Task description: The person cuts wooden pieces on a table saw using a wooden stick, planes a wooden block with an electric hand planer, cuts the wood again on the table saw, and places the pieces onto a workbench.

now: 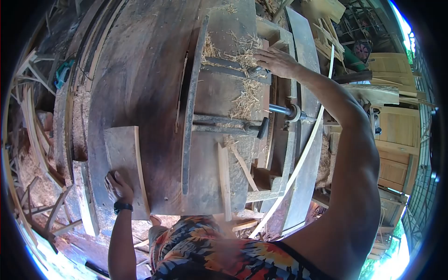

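Note:
My left hand (pixel 120 188) lies on a flat wooden board (pixel 125 158) on the worktable, its fingers against the board's left part; a dark band is on the wrist. My right hand (pixel 277 63) reaches to the far side with fingers stretched out, over the edge of a wooden part beside a heap of curled shavings (pixel 247 51). Nothing shows in its grip. Close below it, a metal shaft (pixel 279 109) with a round collar sits in the table's opening. A long dark bar (pixel 190 116) and crosswise metal clamps (pixel 228 127) lie to the left.
Two narrow wood strips (pixel 224 179) lie near the table's front edge. A long pale belt or strip (pixel 298 168) runs diagonally past the shaft on the right. Panelled wooden doors (pixel 394 123) stand at the right. Scrap wood and sawdust (pixel 39 172) cover the left floor.

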The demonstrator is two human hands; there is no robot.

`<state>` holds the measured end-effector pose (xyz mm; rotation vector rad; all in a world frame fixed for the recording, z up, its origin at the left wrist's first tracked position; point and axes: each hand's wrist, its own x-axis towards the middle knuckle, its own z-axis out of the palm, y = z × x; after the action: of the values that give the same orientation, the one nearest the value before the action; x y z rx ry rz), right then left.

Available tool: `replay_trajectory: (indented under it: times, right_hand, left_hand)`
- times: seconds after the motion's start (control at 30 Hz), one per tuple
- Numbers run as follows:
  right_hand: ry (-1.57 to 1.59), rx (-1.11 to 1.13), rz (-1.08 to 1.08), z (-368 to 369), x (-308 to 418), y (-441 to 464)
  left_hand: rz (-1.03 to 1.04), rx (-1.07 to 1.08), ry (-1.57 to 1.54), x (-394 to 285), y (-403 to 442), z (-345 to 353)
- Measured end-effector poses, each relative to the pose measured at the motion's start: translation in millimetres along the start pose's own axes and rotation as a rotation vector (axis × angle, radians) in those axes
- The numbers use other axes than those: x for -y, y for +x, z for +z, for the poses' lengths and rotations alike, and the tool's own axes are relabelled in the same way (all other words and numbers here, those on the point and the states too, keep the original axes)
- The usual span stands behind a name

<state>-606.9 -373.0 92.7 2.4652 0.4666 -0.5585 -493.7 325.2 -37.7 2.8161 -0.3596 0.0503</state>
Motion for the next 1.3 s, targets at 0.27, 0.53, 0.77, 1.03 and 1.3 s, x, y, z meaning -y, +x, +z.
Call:
replay_trajectory:
  times: [0.27, 0.53, 0.77, 1.03, 1.3]
  right_hand:
    - [0.493, 0.519, 0.574, -51, 19, 44]
    - [0.848, 0.244, 1.092, -22, 49, 49]
    - [0.945, -0.352, 1.225, -149, 372, -68]
    - [1.121, -0.219, 1.608, -169, 645, -80]
    - [1.653, -0.326, 2.222, -274, 746, -29]
  left_hand:
    - [-0.007, 0.014, 0.016, -3, 1, -3]
    - [-0.05, 0.099, -0.005, -5, 5, -6]
    - [-0.077, 0.125, -0.034, -8, 7, -9]
    - [0.108, 0.24, -0.145, 3, -34, -22]
    - [0.433, 0.473, -0.329, 28, -70, -27]
